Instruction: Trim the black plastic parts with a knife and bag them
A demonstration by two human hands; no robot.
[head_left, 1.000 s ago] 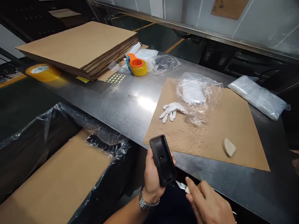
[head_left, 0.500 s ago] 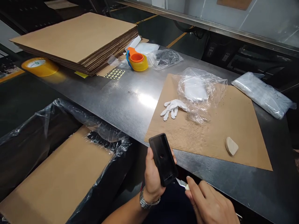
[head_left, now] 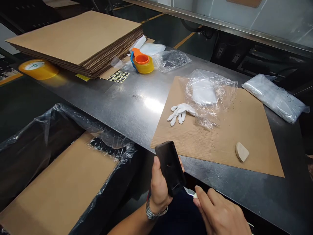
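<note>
My left hand [head_left: 159, 186] is closed round a black rectangular tray-like part [head_left: 170, 166], held tilted with its hollow side up and a small hole in its floor. In my right hand [head_left: 220, 209] is a small knife [head_left: 190, 192] with a pale handle, pinched between thumb and fingers. Its blade touches or almost touches the lower right corner of the black part. On the cardboard sheet [head_left: 254, 130] beyond lie a white glove [head_left: 180, 113], a clear plastic bag [head_left: 223, 86] with something white inside, and a beige wedge-shaped block [head_left: 242, 152].
A steel table [head_left: 117, 107] runs across the view. On it stand a stack of cardboard sheets [head_left: 80, 36], a tape dispenser [head_left: 144, 63], a tape roll [head_left: 39, 69], a sticker sheet [head_left: 118, 76] and a packed plastic bundle [head_left: 275, 98]. At left is a plastic-lined bin [head_left: 56, 124] with cardboard inside.
The black part has tipped slightly in my left hand, and the knife stays at its lower corner. The whole view has shifted a little.
</note>
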